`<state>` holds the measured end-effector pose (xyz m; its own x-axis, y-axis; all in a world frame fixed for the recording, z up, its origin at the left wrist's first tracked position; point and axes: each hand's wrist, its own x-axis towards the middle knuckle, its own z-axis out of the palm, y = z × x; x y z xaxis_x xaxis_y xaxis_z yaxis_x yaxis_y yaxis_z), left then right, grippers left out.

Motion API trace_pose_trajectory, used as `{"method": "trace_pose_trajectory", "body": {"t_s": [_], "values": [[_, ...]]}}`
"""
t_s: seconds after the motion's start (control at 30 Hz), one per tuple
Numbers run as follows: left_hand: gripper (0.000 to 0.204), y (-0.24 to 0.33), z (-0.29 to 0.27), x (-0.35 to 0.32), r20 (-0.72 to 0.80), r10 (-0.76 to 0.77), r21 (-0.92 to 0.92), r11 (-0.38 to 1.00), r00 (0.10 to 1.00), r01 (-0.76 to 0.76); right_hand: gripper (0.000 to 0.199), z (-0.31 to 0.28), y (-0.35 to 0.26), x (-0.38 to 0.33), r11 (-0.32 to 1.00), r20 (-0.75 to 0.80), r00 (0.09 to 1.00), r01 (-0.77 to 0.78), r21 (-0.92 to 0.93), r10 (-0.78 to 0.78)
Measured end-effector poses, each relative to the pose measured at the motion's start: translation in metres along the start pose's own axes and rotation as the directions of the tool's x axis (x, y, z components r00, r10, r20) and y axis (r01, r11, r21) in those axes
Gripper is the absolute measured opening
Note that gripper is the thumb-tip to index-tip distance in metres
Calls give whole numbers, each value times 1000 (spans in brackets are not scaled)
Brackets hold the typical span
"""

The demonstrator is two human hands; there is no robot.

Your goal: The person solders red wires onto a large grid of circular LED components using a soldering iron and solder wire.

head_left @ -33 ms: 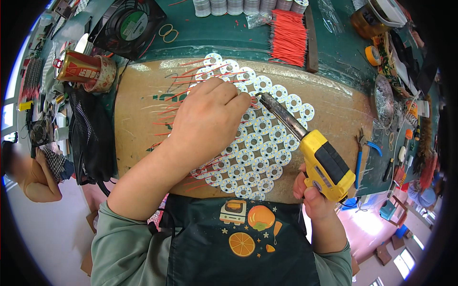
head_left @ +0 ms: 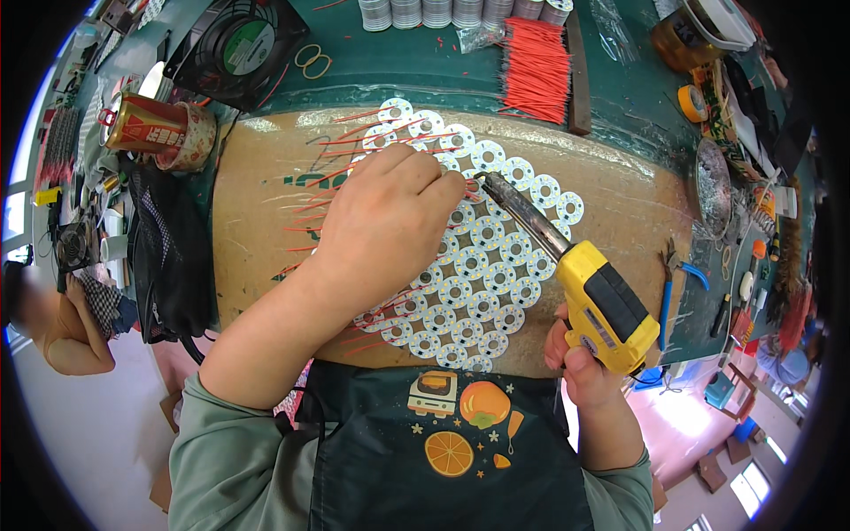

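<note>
Left hand [head_left: 385, 221] pressed flat on round white boards [head_left: 482, 283], grip together, contents not visible. Right hand [head_left: 584, 363] at 4 o'clock clamped on yellow soldering gun [head_left: 602, 305]. Red wires [head_left: 534, 69] at 12 o'clock.

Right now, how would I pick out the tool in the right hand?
On the brown board covered with white ring-shaped discs, look at its near right edge. The right hand holds a soldering gun: the only chunky yellow-and-black body, its metal tip reaching the discs.

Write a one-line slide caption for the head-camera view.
Left hand steadies round white LED boards with red wires while the right hand aims a yellow soldering gun at them.
</note>
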<state>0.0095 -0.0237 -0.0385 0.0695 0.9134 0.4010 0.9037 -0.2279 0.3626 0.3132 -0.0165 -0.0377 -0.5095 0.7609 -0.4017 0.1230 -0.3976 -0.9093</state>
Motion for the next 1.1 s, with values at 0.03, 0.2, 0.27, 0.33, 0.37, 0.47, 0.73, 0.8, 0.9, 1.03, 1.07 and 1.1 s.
{"method": "trace_pose_trajectory", "body": {"t_s": [0.03, 0.2, 0.27, 0.33, 0.37, 0.47, 0.73, 0.8, 0.9, 1.03, 1.07, 1.1], "values": [[20, 0, 0, 0, -3, -3, -2, 1000, 1000, 3, 74, 0, 0, 0, 1000, -3, 1000, 5, -4, -5], [19, 1, 0, 0, 4, -14, 17, 1000, 1000, 14, 74, 2, 0, 0, 1000, -16, 1000, 16, -21, -17], [19, 1, 1, 0, 11, -17, 28, 999, 1000, 16, 74, 2, 1, 0, 999, -25, 999, 28, -21, -29], [19, 1, 2, 0, 9, -19, 30, 999, 1000, 19, 77, 2, -3, 1, 1000, -16, 1000, 24, -8, -24], [19, 1, 2, -1, 7, -22, 31, 999, 1000, 21, 80, 3, -4, 1, 1000, -6, 1000, 20, 4, -20], [19, 1, 1, 0, 9, -19, 37, 999, 1000, 19, 87, 1, -5, 1, 997, 17, 999, 34, 67, -35], [19, 4, 1, -2, -4, -25, 39, 999, 1000, 25, 91, 4, -13, -6, 978, 35, 999, 8, 210, -15], [19, 6, -1, -2, -12, -22, 38, 999, 1000, 22, 91, 0, -12, -9, 983, 45, 999, 1, 182, -10], [22, 10, -5, -3, -21, 19, 9, 1000, 1000, -19, 40, -3, -10, -12, 983, 121, 991, 39, 177, -61], [24, 9, -3, -5, 49, 22, -9, 1000, 999, -22, 33, -3, -7, -13, 995, 105, 990, 91, 42, -95], [24, 8, -2, -6, 56, 25, -12, 1000, 998, -25, 31, -2, -6, -13, 994, 83, 991, 108, 8, -109], [24, 9, -2, -6, 57, 26, -12, 1000, 998, -25, 31, -2, -7, -13, 994, 82, 991, 108, 8, -109]]}}
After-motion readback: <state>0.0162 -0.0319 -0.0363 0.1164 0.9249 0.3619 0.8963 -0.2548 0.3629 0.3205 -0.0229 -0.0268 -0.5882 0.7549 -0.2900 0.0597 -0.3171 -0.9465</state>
